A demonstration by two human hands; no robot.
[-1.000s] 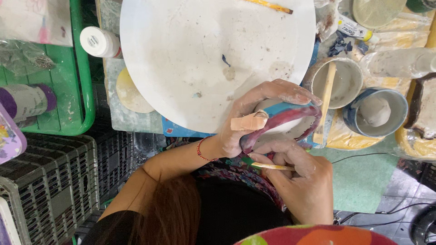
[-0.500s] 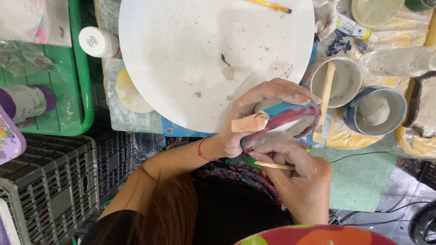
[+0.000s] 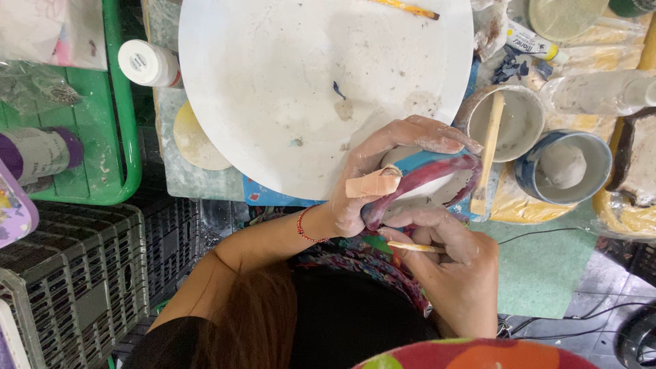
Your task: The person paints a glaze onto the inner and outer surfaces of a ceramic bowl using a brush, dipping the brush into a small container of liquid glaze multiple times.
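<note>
Several crates fill the left of the view: a green plastic crate (image 3: 123,102) holding a purple-capped bottle (image 3: 37,154), and below it dark slatted crates (image 3: 75,273) on the floor. Just right of the green one stands a white-capped jar (image 3: 147,63), close to the edge of a big round white board (image 3: 307,75) smeared with dried specks, which takes up the middle of the cluttered worktop. At the board's near edge the left hand (image 3: 383,178), dusted pale and with a plaster on the thumb, curls around a small pink-and-purple rimmed dish (image 3: 427,179), fingers over its far edge. Below it the right hand (image 3: 454,273) pinches a thin wooden stick (image 3: 413,247), whose tip lies just beside the dish's near rim. Further right stand a cup (image 3: 509,123) with a flat wooden stirrer (image 3: 489,150) leaning in it, then a blue-rimmed bowl (image 3: 564,167), over yellow-stained wrapping and a green mat (image 3: 547,266).
</note>
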